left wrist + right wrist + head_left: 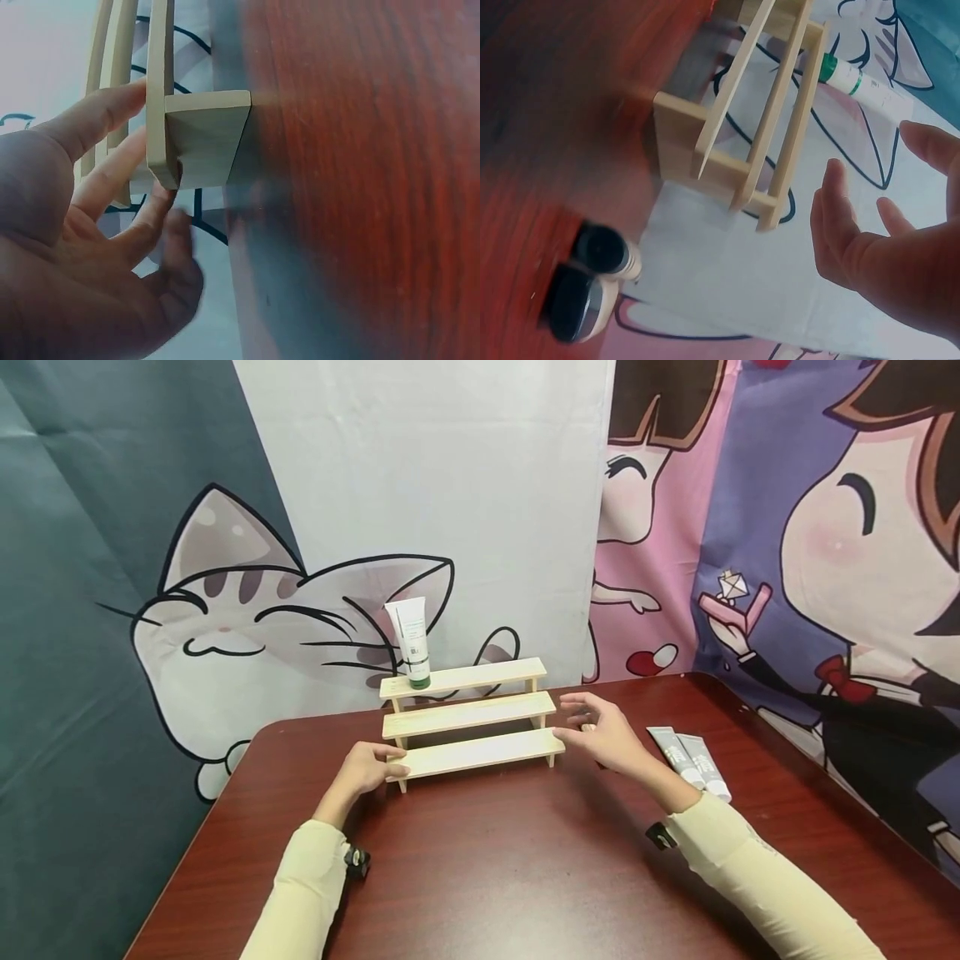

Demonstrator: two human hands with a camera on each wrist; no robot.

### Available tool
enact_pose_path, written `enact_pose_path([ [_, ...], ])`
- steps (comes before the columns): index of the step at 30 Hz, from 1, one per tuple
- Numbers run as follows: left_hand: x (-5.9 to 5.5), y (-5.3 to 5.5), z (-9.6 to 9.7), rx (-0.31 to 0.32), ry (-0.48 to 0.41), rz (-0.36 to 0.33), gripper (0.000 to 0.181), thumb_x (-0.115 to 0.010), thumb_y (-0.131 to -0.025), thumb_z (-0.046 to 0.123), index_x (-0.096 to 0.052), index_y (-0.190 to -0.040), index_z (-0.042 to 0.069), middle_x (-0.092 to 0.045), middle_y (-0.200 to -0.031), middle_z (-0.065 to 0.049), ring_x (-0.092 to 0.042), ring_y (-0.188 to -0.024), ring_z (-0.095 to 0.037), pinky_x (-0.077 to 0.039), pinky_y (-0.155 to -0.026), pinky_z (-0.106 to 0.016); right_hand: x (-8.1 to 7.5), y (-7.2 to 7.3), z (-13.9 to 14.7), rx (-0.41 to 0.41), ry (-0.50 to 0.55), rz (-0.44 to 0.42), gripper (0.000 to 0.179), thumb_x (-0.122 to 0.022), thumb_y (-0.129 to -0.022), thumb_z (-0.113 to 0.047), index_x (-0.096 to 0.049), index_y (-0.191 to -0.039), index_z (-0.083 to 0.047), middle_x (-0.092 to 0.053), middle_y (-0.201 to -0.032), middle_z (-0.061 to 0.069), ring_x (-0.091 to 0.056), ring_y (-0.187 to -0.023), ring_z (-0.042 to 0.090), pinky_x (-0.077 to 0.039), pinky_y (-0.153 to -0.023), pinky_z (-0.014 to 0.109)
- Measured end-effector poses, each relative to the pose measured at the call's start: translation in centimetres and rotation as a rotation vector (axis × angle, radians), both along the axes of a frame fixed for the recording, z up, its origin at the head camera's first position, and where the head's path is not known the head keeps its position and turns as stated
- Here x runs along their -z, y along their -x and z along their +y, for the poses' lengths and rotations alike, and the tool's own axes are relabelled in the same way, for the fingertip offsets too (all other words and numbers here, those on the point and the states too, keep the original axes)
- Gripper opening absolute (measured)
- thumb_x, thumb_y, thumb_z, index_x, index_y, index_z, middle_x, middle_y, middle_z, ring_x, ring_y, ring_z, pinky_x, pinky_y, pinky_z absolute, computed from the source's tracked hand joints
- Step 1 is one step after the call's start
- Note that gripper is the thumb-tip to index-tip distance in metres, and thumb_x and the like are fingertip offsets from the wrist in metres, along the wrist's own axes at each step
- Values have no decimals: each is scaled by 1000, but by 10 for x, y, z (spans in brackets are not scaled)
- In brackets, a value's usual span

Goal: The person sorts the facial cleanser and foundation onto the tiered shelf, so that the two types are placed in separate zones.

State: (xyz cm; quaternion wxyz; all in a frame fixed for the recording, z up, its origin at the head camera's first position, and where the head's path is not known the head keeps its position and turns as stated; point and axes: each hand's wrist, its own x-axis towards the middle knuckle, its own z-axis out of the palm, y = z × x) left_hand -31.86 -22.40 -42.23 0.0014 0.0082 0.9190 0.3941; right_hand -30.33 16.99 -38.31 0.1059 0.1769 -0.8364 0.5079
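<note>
A three-step wooden display rack stands on the table. My left hand grips the left end of its lowest board, with fingertips on top and another finger under the end in the left wrist view. Beside the rack's right end is my right hand, its fingers loosely bent and holding nothing. The right wrist view shows that hand apart from the boards. On the top step, at the left, a white squeeze tube stands upright on its green cap.
Two grey squeeze tubes with white caps lie side by side on the table's right. In the right wrist view, two black-capped bottles stand near the rack's right end; my hand hides them in the head view. A printed cloth hangs behind the table.
</note>
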Motion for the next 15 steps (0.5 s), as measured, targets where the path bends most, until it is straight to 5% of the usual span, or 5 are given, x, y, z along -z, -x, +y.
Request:
enact_pose_path([
  [6, -3, -3, 2, 22, 81, 89, 25, -82, -77, 12, -78, -100, 8, -70, -110, -16, -60, -109, -37, -48, -93, -50, 2, -1, 18, 21, -4, -24, 52, -80, -84, -16, -59, -131, -6, -63, -127, 19, -63, -111, 41, -56, -86, 44],
  [15, 7, 2, -6, 54, -63, 65, 27, -83, -77, 10, -76, -102, 2, -67, -119, -20, -55, -119, -37, -41, -103, -49, -1, -8, 53, 27, 35, -70, 56, -78, -87, -14, -54, -136, -2, -56, -133, 24, -58, -116, 48, -56, -77, 23],
])
